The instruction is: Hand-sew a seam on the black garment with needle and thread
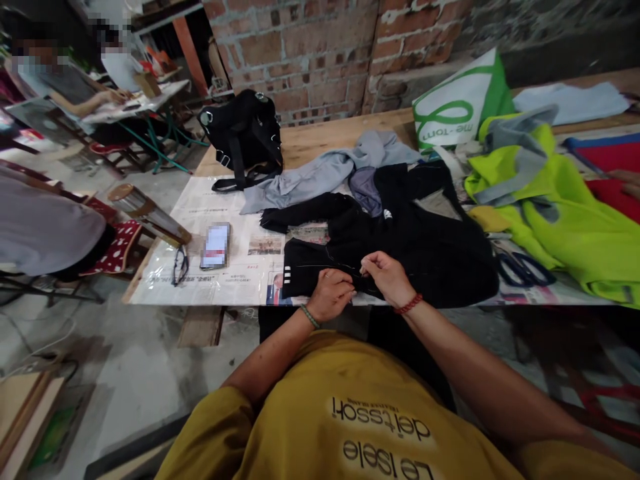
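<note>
A black jacket [425, 247] with a small white logo and white stripes on one sleeve lies spread along the table's near edge. Fine pale thread lines show on its cloth. My left hand [330, 295] is closed at the near edge of the jacket, its fingers curled on the cloth. Just right of it, my right hand [391, 279] is raised slightly over the jacket with thumb and fingertips in a pinch. What sits in that pinch is too small to make out. Dark-handled scissors [525, 267] lie right of the jacket.
Newspaper under clear plastic covers the table [235, 287]. On it are a phone [216, 245], glasses [181, 265], a metal flask [150, 215], a black bag [245, 137], grey cloth [305, 177], a green-white bag [463, 107] and yellow vests [565, 213]. A co-worker's hand [627, 181] shows at right.
</note>
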